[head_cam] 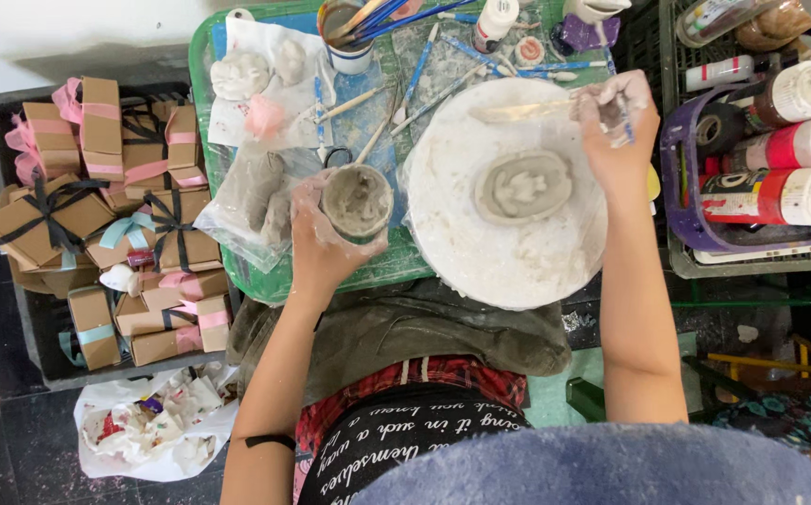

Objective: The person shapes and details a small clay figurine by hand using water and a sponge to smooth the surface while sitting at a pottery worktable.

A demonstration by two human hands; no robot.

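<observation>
My left hand (326,245) is wrapped around a small clay cup (357,200). My fingers are closed tight on it, and the cup is full of wet grey mud. I hold it just over the near edge of the green surface (237,271), close to the left side of the round white board (508,252).

My right hand (619,126) is up at the far right edge of the white board. My fingers are pinched shut on a thin blue tool (624,117). A flat wooden stick (518,111) lies on the board, touching my fingers, but I cannot tell if I hold it too.

In the middle of the board sits an oval lump of grey clay (523,187) with a shape pressed into it.

A clear bag of clay (254,201) lies just left of my cup. At the far edge of the surface stands a cup of brushes (349,37), and blue tools (419,70) lie near it.

Left of the surface is a box of small brown gift boxes (97,215) with ribbons. On the right a purple basket (681,187) holds paint bottles (770,196).
</observation>
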